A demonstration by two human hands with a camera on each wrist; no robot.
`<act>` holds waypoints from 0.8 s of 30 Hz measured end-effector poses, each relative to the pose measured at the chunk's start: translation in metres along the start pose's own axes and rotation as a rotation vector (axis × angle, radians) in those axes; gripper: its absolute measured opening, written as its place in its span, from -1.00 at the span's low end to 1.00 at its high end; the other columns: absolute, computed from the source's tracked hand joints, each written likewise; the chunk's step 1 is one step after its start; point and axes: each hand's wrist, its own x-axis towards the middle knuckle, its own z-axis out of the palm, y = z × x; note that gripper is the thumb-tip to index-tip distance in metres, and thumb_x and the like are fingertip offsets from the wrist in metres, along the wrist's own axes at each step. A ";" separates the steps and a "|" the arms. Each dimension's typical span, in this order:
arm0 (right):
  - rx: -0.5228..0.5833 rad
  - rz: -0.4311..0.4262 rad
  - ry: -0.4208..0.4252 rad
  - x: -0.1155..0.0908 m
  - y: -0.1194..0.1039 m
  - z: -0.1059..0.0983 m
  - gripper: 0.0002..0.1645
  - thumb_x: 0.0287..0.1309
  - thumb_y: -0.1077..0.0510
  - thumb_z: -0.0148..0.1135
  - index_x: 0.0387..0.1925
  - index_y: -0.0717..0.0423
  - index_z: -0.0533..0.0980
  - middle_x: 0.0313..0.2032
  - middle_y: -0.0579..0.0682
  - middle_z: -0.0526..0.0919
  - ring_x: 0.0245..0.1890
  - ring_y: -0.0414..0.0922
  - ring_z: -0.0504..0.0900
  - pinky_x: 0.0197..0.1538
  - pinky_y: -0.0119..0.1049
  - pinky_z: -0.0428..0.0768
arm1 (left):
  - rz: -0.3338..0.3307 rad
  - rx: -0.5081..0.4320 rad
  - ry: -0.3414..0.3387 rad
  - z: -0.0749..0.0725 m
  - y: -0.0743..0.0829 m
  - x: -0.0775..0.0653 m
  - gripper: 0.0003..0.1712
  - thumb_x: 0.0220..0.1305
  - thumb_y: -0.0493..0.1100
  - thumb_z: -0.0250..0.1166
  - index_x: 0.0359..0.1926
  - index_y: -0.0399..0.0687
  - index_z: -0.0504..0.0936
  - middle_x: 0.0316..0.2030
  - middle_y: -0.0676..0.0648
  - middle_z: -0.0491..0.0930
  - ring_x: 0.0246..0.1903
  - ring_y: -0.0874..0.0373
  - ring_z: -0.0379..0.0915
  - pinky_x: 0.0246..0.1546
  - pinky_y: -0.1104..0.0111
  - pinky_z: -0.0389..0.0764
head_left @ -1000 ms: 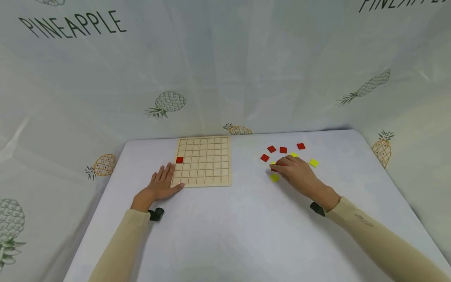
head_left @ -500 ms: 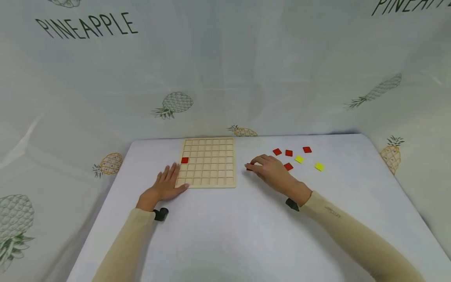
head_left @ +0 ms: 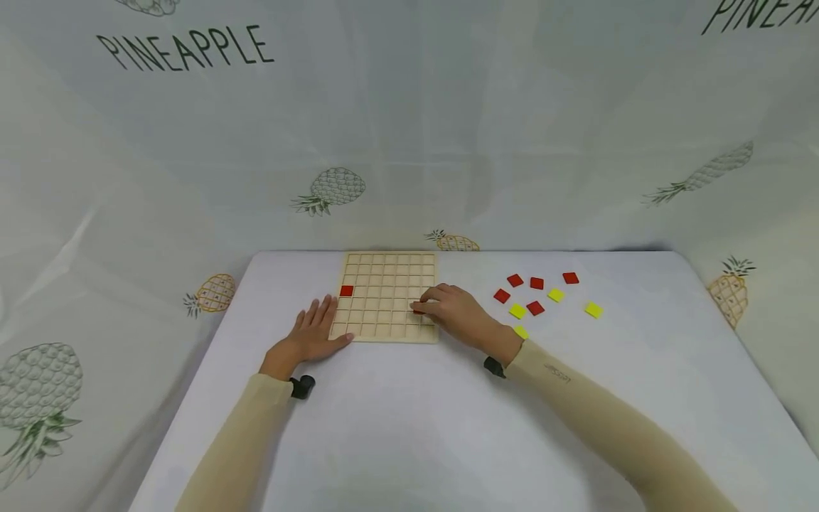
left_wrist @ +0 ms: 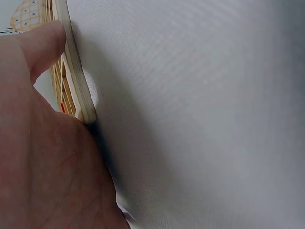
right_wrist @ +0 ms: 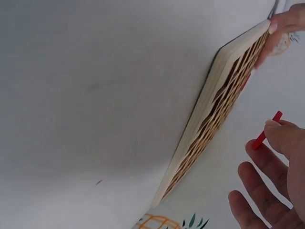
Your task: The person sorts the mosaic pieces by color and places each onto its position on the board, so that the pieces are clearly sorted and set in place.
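Observation:
A wooden grid board [head_left: 384, 274] lies at the back of the table, with one red tile [head_left: 346, 291] set in a cell by its left edge. My left hand [head_left: 312, 338] lies flat with fingers spread at the board's near left corner, its thumb on the front edge. Over the right part of the board, my right hand [head_left: 457, 313] pinches another red tile [right_wrist: 267, 130] between thumb and index finger. In the right wrist view that tile is tilted and held above the board, the other fingers loosely bent.
Right of the board lie several loose red tiles [head_left: 534, 308] and several yellow tiles [head_left: 593, 310] on the white table [head_left: 397, 427]. A pineapple-print cloth [head_left: 409, 142] hangs behind the table and at its sides.
My right hand has taken a red tile from the loose ones and carried it left to above the board. The left hand stays at the board's corner. The head view has shifted slightly.

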 end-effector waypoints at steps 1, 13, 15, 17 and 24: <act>0.000 -0.003 -0.008 0.004 -0.001 0.002 -0.59 0.23 0.31 0.52 0.10 0.01 0.76 -0.07 -0.01 0.76 -0.01 0.01 0.71 0.12 -0.12 0.68 | -0.001 0.003 -0.002 0.000 0.000 0.001 0.27 0.48 0.54 -0.09 0.68 -0.28 -0.37 0.69 -0.31 -0.45 0.65 -0.33 -0.60 0.58 -0.23 -0.46; -0.022 0.073 -0.112 0.060 -0.017 0.020 -0.63 0.36 0.22 0.43 0.16 -0.07 0.74 0.01 -0.04 0.76 0.08 -0.03 0.70 0.21 -0.15 0.65 | -0.027 0.034 -0.004 0.004 -0.006 0.006 0.21 0.52 0.44 0.00 0.69 -0.25 -0.36 0.69 -0.29 -0.44 0.66 -0.31 -0.56 0.59 -0.24 -0.40; -0.011 0.089 -0.118 0.068 -0.020 0.023 -0.62 0.36 0.22 0.43 0.17 -0.07 0.73 0.02 -0.04 0.76 0.08 -0.03 0.70 0.19 -0.15 0.66 | -0.027 0.027 -0.002 0.004 -0.007 0.006 0.22 0.52 0.44 0.01 0.69 -0.26 -0.35 0.69 -0.30 -0.43 0.66 -0.33 -0.56 0.58 -0.25 -0.40; -0.002 0.097 -0.124 0.076 -0.023 0.027 -0.61 0.37 0.22 0.42 0.18 -0.06 0.73 0.03 -0.03 0.75 0.07 -0.02 0.70 0.17 -0.16 0.67 | -0.025 0.030 0.000 0.004 -0.007 0.006 0.21 0.52 0.44 0.00 0.69 -0.26 -0.35 0.69 -0.30 -0.43 0.66 -0.33 -0.55 0.58 -0.25 -0.40; 0.014 0.113 -0.177 0.097 -0.026 0.037 -0.60 0.41 0.21 0.38 0.24 -0.04 0.70 0.08 -0.01 0.75 0.12 0.00 0.68 0.25 -0.15 0.62 | -0.016 0.037 -0.003 0.003 -0.006 0.006 0.21 0.53 0.45 -0.02 0.69 -0.27 -0.35 0.69 -0.31 -0.43 0.65 -0.34 -0.56 0.58 -0.27 -0.40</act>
